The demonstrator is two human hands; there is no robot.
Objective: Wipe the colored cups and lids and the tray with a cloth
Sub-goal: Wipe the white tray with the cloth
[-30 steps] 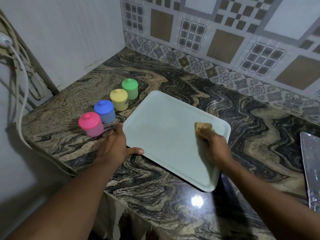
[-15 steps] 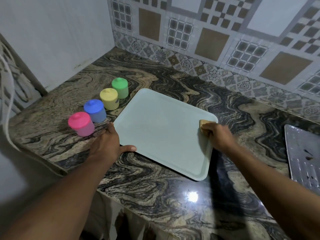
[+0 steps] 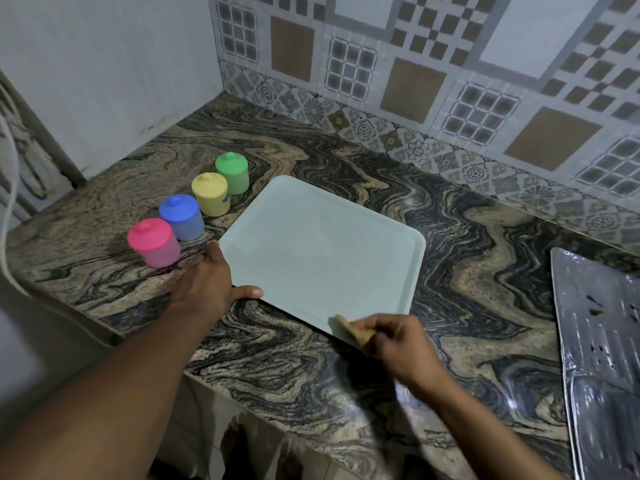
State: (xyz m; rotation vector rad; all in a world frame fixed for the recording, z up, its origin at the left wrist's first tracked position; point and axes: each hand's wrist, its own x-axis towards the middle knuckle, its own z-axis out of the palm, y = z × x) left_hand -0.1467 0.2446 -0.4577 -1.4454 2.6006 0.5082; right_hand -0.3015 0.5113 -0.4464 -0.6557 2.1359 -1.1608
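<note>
Tray (image 3: 322,251) wipe: right hand (image 3: 401,344) pinches the cloth (image 3: 349,329) at its lower edge. The flat left hand (image 3: 204,282) braces it. Cups (image 3: 183,218) probably follow.

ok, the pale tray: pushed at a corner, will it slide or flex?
Probably slides: the tray sits on a glossy stone counter, and the left hand braces its corner. Likely stiff: its raised rim looks straight.
</note>
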